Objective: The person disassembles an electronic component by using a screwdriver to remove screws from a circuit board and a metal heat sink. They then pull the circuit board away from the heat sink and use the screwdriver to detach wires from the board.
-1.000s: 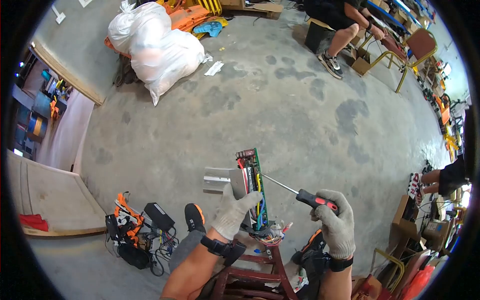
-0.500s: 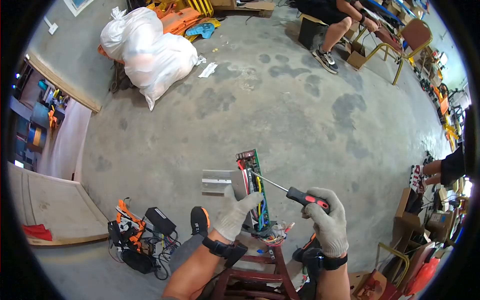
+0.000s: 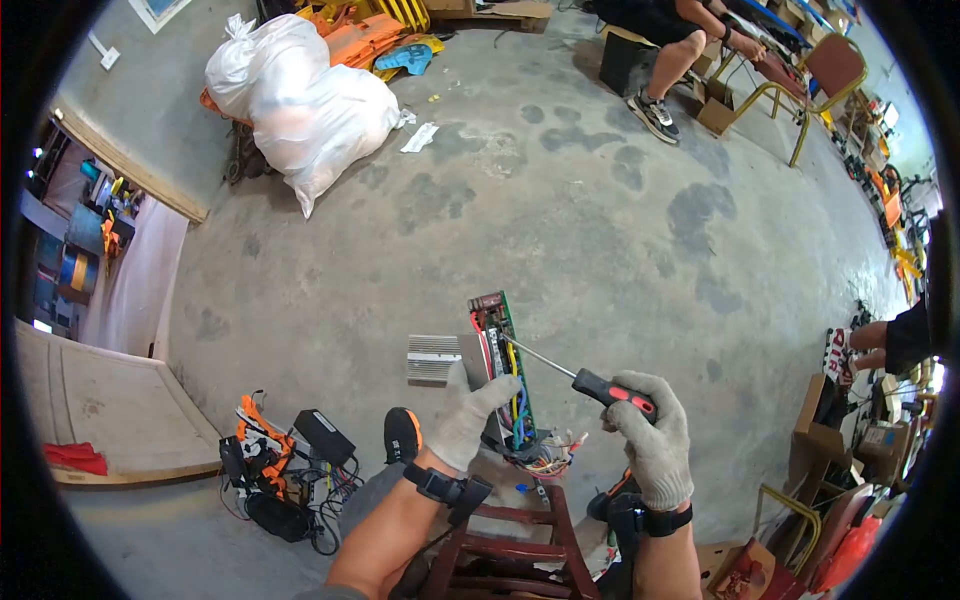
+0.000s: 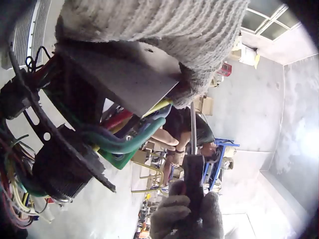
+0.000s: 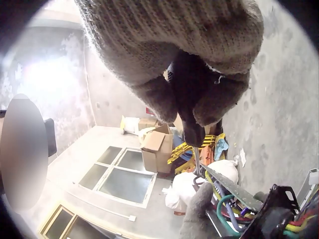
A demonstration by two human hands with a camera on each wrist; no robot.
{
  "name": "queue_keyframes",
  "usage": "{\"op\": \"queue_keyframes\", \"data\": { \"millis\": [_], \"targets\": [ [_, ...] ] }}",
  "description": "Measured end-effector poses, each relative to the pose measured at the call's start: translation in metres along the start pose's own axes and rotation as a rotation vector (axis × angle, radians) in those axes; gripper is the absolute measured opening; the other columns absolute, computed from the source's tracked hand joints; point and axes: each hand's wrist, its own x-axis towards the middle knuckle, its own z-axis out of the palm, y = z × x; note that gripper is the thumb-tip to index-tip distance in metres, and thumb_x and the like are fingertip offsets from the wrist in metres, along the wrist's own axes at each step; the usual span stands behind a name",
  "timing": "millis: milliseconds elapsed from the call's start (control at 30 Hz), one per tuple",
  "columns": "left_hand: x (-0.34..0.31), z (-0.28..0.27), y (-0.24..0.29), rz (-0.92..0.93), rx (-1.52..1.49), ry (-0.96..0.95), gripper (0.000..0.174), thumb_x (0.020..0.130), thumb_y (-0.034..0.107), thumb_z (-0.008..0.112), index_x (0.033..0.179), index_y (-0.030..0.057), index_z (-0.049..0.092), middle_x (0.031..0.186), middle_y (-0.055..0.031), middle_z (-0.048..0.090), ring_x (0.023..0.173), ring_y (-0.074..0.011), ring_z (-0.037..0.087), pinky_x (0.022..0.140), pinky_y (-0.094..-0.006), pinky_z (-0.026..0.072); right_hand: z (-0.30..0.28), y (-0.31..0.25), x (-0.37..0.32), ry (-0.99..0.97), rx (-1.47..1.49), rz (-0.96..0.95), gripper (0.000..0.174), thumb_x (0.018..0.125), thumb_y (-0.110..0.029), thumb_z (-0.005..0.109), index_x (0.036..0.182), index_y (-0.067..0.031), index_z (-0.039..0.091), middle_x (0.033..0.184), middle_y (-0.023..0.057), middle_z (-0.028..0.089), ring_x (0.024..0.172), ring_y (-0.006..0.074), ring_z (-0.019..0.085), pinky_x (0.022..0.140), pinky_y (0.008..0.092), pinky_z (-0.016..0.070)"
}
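My gloved left hand point(image 3: 468, 415) grips a long circuit board assembly point(image 3: 520, 400) by its grey metal plate, above a dark red stool point(image 3: 510, 548). A finned silver heatsink point(image 3: 433, 360) sticks out to the left. Coloured wires run along the board, and a loose bundle point(image 3: 548, 458) hangs at its lower end. My gloved right hand point(image 3: 655, 440) holds a black and red screwdriver point(image 3: 605, 388), its shaft slanting up-left to the board's upper part. In the right wrist view the fingers wrap the screwdriver handle point(image 5: 189, 99); the contact at the tip is too small to tell.
Electronics and cables point(image 3: 290, 475) lie on the floor at lower left, beside a wooden panel point(image 3: 120, 405). White bags point(image 3: 320, 120) stand at the upper left. A seated person and a chair point(image 3: 835, 65) are at the upper right, boxes point(image 3: 820, 430) at the right.
The screwdriver and right hand have moved left, bringing the shaft over the board's upper part. The left hand keeps its grip on the assembly, which has shifted slightly.
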Motion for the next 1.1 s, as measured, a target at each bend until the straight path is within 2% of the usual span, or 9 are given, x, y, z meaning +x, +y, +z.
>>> {"op": "queue_keyframes", "data": {
  "millis": [67,200,267,300,600,800,867,1000,1100],
  "targets": [
    [-0.002,0.002,0.004,-0.044,-0.007,0.007,0.052,0.094,0.022,0.082,0.132,0.0042,0.053,0.110,-0.0043,0.064,0.093,-0.0135,0.067,0.077,-0.0336,0.0602,0.000,0.002,0.001,-0.006,-0.004,-0.003,0.039,0.091,-0.009,0.075,0.127,0.0041,0.070,0.104,0.0107,0.074,0.089,0.0165,0.074,0.083,0.0311,0.0595],
    [-0.002,0.001,0.002,-0.020,-0.014,0.023,0.052,0.094,0.022,0.081,0.133,0.0041,0.053,0.111,-0.0052,0.064,0.093,-0.0141,0.067,0.077,-0.0337,0.0599,0.003,0.004,0.002,-0.023,-0.013,-0.004,0.039,0.091,-0.009,0.075,0.128,0.0041,0.070,0.104,0.0109,0.073,0.089,0.0165,0.074,0.083,0.0310,0.0597],
    [-0.003,0.002,0.004,-0.055,-0.028,0.027,0.058,0.090,0.023,0.085,0.136,0.0024,0.056,0.119,-0.0073,0.067,0.106,-0.0171,0.064,0.095,-0.0361,0.0538,0.003,0.004,0.003,-0.023,0.006,0.006,0.040,0.091,-0.009,0.075,0.128,0.0044,0.069,0.104,0.0110,0.073,0.089,0.0170,0.074,0.083,0.0313,0.0597],
    [-0.004,0.002,0.004,-0.054,-0.029,0.028,0.058,0.090,0.023,0.085,0.136,0.0024,0.056,0.119,-0.0073,0.067,0.106,-0.0171,0.064,0.095,-0.0361,0.0538,0.003,0.005,0.003,-0.024,0.005,0.005,0.040,0.091,-0.009,0.075,0.128,0.0044,0.069,0.104,0.0110,0.073,0.089,0.0170,0.074,0.083,0.0313,0.0597],
    [-0.003,-0.001,0.001,-0.077,-0.010,0.026,0.061,0.090,0.028,0.085,0.136,0.0015,0.055,0.117,-0.0078,0.066,0.104,-0.0169,0.064,0.092,-0.0352,0.0538,0.007,0.005,0.003,-0.023,-0.009,0.015,0.040,0.090,-0.009,0.075,0.128,0.0043,0.069,0.104,0.0109,0.073,0.088,0.0175,0.074,0.083,0.0318,0.0597],
    [0.002,-0.005,-0.004,-0.106,-0.021,-0.010,0.059,0.089,0.027,0.085,0.134,0.0013,0.056,0.113,-0.0066,0.067,0.098,-0.0155,0.066,0.086,-0.0342,0.0555,0.008,0.007,0.003,-0.023,-0.040,0.005,0.041,0.090,-0.009,0.076,0.128,0.0044,0.069,0.104,0.0108,0.073,0.089,0.0172,0.074,0.083,0.0315,0.0594],
    [0.001,-0.002,-0.003,-0.043,-0.015,0.001,0.048,0.094,0.021,0.081,0.129,0.0021,0.054,0.107,-0.0076,0.066,0.089,-0.0169,0.070,0.078,-0.0370,0.0620,0.008,0.006,0.003,-0.018,-0.033,0.001,0.041,0.090,-0.009,0.076,0.128,0.0044,0.069,0.104,0.0105,0.073,0.089,0.0169,0.074,0.083,0.0312,0.0592],
    [0.003,-0.005,-0.006,-0.025,-0.001,-0.032,0.050,0.093,0.023,0.082,0.129,0.0018,0.054,0.108,-0.0073,0.066,0.090,-0.0165,0.070,0.077,-0.0361,0.0613,0.005,0.007,0.003,-0.024,-0.052,0.008,0.041,0.090,-0.009,0.076,0.128,0.0043,0.069,0.104,0.0105,0.073,0.089,0.0168,0.074,0.083,0.0312,0.0590],
    [-0.001,-0.001,-0.003,-0.028,0.002,0.031,0.051,0.093,0.023,0.082,0.130,0.0019,0.054,0.109,-0.0064,0.066,0.091,-0.0156,0.069,0.077,-0.0352,0.0606,0.005,0.007,0.003,-0.025,-0.063,-0.005,0.041,0.090,-0.010,0.076,0.128,0.0041,0.070,0.104,0.0105,0.073,0.090,0.0168,0.074,0.083,0.0312,0.0589]
  ]
}}
